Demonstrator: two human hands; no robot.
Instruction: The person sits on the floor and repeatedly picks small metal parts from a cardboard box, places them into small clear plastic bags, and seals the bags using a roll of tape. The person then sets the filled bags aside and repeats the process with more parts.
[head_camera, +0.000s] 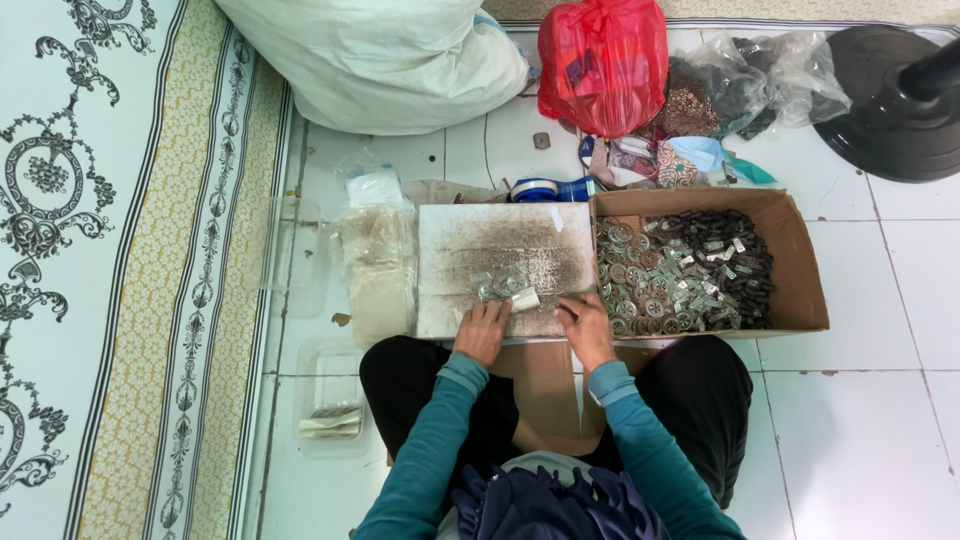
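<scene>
I sit on the floor with a worn white board (500, 245) in front of my knees. My left hand (483, 328) rests on the board's near edge, its fingers on a small clear packet of metal pieces (505, 288). My right hand (584, 326) lies flat on the board close to its right edge, fingers slightly curled, with nothing visible in it. Right of the board stands an open cardboard box (795, 250) holding round silvery metal parts (632, 285) on the left and small dark parts (715, 235) on the right.
A stack of clear plastic bags (378, 262) lies left of the board, and a clear tray (330, 405) with folded packets sits by my left knee. Behind are a big white sack (385, 60), a red plastic bag (600, 60), clear bags (760, 75), tape rolls (548, 188) and a black fan base (895, 100).
</scene>
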